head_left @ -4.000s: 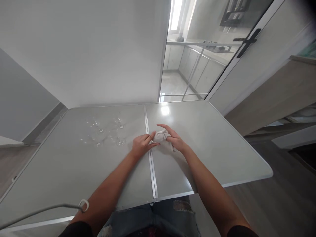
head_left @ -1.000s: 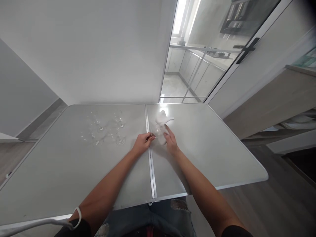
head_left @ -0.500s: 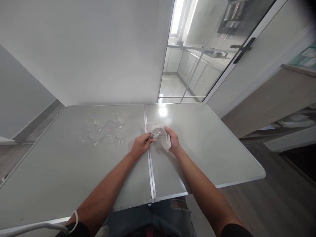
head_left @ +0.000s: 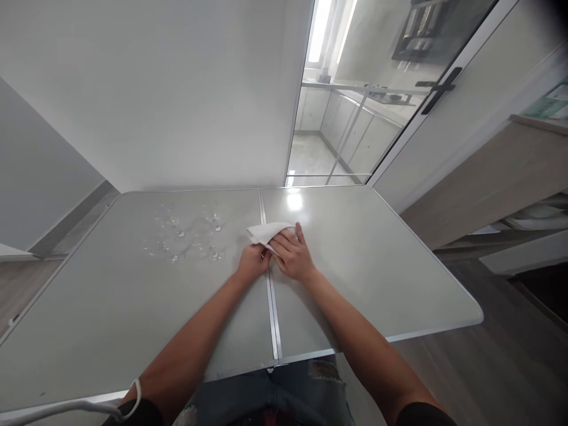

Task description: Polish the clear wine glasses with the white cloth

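The right hand [head_left: 293, 255] is pressing a white cloth [head_left: 267, 232] over something, fingers curled around it, beside the table's centre seam [head_left: 271, 296]; the left hand [head_left: 252, 260] is pinching in from the seam's other side. What the cloth is covering I cannot tell. If it is as fragile as the glasses [head_left: 190, 239] standing left of the seam, squeezing too hard could be cracking it.

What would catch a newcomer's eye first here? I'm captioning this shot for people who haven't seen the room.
Both hands meet at the middle of the grey table, over its metal seam: the right hand lies over a white cloth, and the left hand pinches at its near edge. To their left stands a cluster of clear stemmed glasses, hard to count. Behind, a glass door shows a bright kitchen.
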The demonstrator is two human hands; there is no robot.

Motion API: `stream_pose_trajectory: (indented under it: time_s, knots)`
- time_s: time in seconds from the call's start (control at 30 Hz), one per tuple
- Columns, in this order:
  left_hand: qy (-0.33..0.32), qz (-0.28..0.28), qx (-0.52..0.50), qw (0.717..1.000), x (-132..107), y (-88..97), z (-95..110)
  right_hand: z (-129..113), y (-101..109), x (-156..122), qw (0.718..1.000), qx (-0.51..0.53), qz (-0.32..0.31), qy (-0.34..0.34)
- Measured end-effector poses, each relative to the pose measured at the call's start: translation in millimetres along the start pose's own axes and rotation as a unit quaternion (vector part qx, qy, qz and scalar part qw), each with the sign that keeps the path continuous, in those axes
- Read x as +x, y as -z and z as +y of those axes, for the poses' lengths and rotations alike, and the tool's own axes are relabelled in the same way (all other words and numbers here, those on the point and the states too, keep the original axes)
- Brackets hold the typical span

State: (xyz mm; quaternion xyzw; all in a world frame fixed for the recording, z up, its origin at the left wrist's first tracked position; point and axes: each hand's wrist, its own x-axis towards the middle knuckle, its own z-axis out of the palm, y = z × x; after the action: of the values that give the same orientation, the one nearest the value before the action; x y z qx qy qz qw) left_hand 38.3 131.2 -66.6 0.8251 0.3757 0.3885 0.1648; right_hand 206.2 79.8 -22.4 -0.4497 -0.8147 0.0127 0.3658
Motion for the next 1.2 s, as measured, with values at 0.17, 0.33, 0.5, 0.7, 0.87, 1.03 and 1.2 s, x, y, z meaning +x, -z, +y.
stream_pose_trajectory:
  time_s: [0.17,0.33,0.5,0.7,0.87,1.03,1.2]
  knots:
    - [-0.109,-0.030,0.009,0.994,-4.3,0.2,6.0,6.8,5.6,-0.1,0.970,0.097,0.127,-0.182]
    - [-0.089,-0.015,-0.055,0.994,-2.6,2.9,6.3,15.2,3.3,1.7,0.771,0.457,0.233,-0.378]
    - [-0.030,-0.009,-0.144,0.989,1.8,6.1,7.8,7.6,2.3,6.0,0.586,0.672,0.238,-0.386]
    - [0.042,-0.019,-0.246,0.968,4.7,7.1,9.9,-7.5,-16.1,6.5,0.645,0.639,0.217,-0.359]
    - [0.109,0.049,-0.225,0.967,4.9,11.7,8.6,-17.3,-19.8,-0.2,0.831,0.470,0.123,-0.271]
    - [0.079,0.118,-0.166,0.976,4.0,12.0,4.6,-16.5,-15.7,-3.3,0.891,0.419,0.011,-0.173]
    - [0.063,0.083,-0.176,0.979,4.1,5.8,1.5,-5.8,-20.5,-2.3,0.953,0.272,0.001,-0.132]
